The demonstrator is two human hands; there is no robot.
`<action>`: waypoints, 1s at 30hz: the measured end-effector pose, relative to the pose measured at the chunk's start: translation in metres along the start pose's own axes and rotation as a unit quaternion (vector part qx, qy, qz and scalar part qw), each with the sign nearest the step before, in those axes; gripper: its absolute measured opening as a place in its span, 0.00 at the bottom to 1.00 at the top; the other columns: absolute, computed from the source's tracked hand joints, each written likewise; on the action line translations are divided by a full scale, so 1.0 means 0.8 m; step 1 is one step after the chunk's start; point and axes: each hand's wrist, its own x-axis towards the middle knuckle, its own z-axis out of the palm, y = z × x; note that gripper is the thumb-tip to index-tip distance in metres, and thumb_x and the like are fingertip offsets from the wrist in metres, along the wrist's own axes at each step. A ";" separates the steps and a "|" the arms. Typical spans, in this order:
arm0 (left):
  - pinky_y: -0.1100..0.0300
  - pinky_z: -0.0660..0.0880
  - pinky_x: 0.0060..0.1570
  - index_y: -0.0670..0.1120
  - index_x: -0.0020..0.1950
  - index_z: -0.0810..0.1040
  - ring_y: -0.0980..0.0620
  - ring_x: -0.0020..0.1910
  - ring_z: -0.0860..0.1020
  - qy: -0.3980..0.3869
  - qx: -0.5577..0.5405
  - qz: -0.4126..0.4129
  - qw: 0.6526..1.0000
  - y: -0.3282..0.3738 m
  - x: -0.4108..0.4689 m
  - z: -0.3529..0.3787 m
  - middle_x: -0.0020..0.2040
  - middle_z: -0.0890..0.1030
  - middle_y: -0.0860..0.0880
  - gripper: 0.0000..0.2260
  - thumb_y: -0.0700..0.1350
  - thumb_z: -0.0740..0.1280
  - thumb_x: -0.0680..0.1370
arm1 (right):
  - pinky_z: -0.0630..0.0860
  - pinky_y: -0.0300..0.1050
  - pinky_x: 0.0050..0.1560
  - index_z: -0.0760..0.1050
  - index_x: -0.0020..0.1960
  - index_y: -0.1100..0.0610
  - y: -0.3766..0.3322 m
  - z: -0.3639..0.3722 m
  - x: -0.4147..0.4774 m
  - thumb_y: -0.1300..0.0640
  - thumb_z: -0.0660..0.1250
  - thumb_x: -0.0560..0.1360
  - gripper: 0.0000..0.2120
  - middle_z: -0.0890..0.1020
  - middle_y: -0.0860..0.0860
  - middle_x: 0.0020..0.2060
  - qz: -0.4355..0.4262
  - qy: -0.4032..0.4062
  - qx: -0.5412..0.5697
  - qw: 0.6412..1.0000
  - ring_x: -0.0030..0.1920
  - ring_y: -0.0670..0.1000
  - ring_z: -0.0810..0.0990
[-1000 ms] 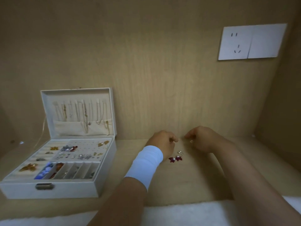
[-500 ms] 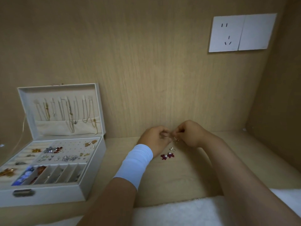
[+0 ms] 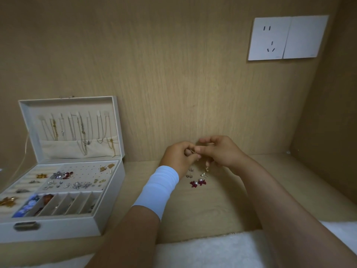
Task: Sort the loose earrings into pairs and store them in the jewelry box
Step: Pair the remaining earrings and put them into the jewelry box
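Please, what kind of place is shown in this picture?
Probably a home, inside a wooden alcove or built-in desk nook: light wood-grain panels form the back and right side, a wall socket is set in the back, and an open jewelry box stands on the wooden shelf.

A second ago the two hands were apart, each curled low over the tabletop. Now the left hand (image 3: 178,157) and the right hand (image 3: 222,153) meet fingertip to fingertip, raised a little, and both pinch a small earring (image 3: 192,151), too tiny to make out. The right hand's upper fingers have loosened and lifted. With the hands up, the silver earrings (image 3: 190,173) and a pearl drop earring (image 3: 205,171) beneath them have come into sight. The head has turned, so the jewelry box (image 3: 58,227) sits further left in view.
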 end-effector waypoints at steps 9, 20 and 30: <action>0.71 0.69 0.40 0.54 0.47 0.81 0.58 0.43 0.78 0.017 0.019 -0.053 0.998 -0.014 0.001 -0.020 0.43 0.80 0.56 0.03 0.45 0.70 0.76 | 0.70 0.35 0.44 0.82 0.44 0.51 0.028 0.000 0.012 0.55 0.78 0.70 0.05 0.81 0.42 0.40 0.027 -0.045 -0.291 0.955 0.43 0.42 0.78; 0.63 0.74 0.41 0.55 0.53 0.83 0.54 0.36 0.78 -0.065 0.021 -0.052 0.996 -0.002 -0.007 -0.029 0.37 0.79 0.54 0.09 0.45 0.65 0.79 | 0.71 0.37 0.30 0.81 0.44 0.62 0.000 0.019 0.003 0.59 0.69 0.78 0.08 0.79 0.49 0.29 -0.055 0.003 -0.154 0.987 0.25 0.42 0.75; 0.73 0.70 0.40 0.55 0.55 0.84 0.67 0.34 0.77 -0.023 0.000 0.024 0.999 0.014 -0.058 -0.156 0.36 0.83 0.61 0.08 0.47 0.70 0.78 | 0.67 0.39 0.21 0.74 0.56 0.59 -0.072 0.093 -0.028 0.58 0.70 0.78 0.09 0.84 0.54 0.34 -0.084 -0.064 0.072 0.992 0.24 0.52 0.76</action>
